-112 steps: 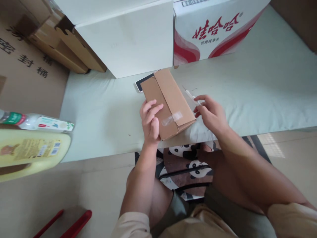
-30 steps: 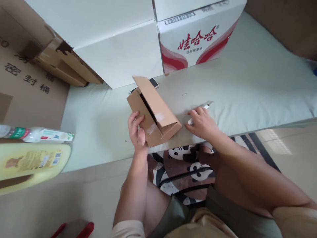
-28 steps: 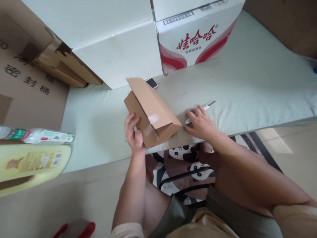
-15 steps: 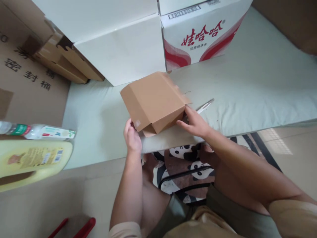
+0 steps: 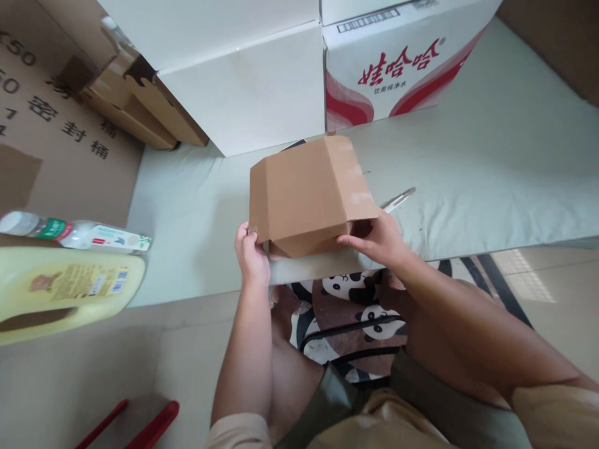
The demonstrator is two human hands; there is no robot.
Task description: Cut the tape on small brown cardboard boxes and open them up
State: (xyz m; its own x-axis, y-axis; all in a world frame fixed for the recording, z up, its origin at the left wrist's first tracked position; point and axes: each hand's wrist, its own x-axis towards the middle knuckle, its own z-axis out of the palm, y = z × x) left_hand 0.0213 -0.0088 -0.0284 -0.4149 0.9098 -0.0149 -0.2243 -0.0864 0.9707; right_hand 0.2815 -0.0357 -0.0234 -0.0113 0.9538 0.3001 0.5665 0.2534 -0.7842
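Your left hand (image 5: 251,257) grips cardboard box (image 5: 306,193) at near-left corner; your right hand (image 5: 379,240) grips near-right corner. Box sits on mattress (image 5: 491,168) near edge, flap raised. Cutter (image 5: 397,199) just beside box.

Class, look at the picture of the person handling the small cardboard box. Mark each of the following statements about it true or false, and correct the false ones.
1. Both hands grip the brown cardboard box. True: left hand at its left corner, right hand at its right.
2. The box is still taped shut. False: its flaps are folded open.
3. The white-handled cutter is in the right hand. False: it lies on the pale green pad, beside the box.
4. A red-and-white carton stands behind the box. True.
5. A plastic bottle lies on its side at the left. True.
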